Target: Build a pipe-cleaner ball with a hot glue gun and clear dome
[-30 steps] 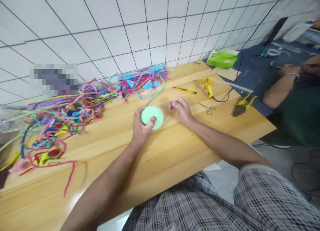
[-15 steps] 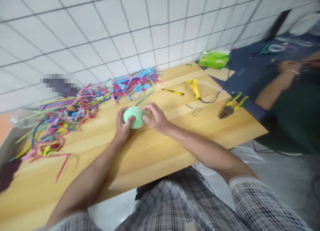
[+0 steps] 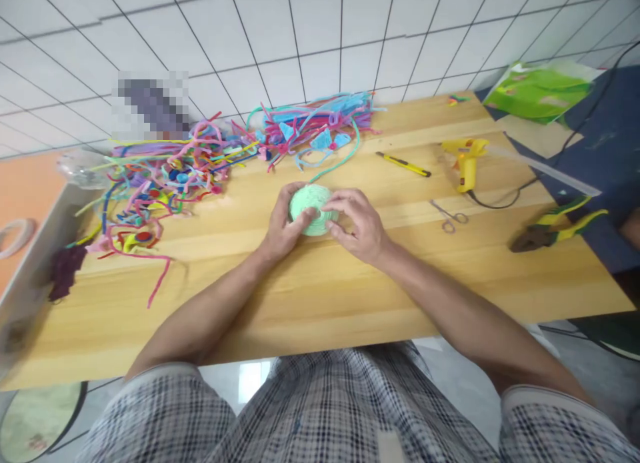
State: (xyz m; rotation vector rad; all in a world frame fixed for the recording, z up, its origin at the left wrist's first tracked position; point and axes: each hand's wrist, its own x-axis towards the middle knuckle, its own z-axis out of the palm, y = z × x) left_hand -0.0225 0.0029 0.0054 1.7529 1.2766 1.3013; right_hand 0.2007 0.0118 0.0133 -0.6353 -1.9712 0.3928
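A mint-green ball (image 3: 311, 197), seemingly wound from fuzzy stem or cord, is held just above the wooden table. My left hand (image 3: 287, 224) wraps its left side, thumb pressed across the front. At the right edge, the bent fingers and thumb of my right hand (image 3: 359, 224) grip the ball; what the fingertips pinch is partly hidden. Behind it, a teal-green fuzzy stem (image 3: 336, 167) curves from the ball's top toward a bundle of fuzzy stems (image 3: 320, 119).
Tangled colourful stems (image 3: 165, 176) lie left. To the right are a yellow utility knife (image 3: 404, 164), a yellow glue gun (image 3: 466, 166), small scissors (image 3: 449, 216) and yellow-green pliers (image 3: 550, 231). A green packet (image 3: 543, 93) sits at the back right, before the tiled wall.
My view has swung right to left, so the table and hands sit further right and the co-worker is mostly out of frame. Both hands stay on the ball; the right fingers shift slightly.
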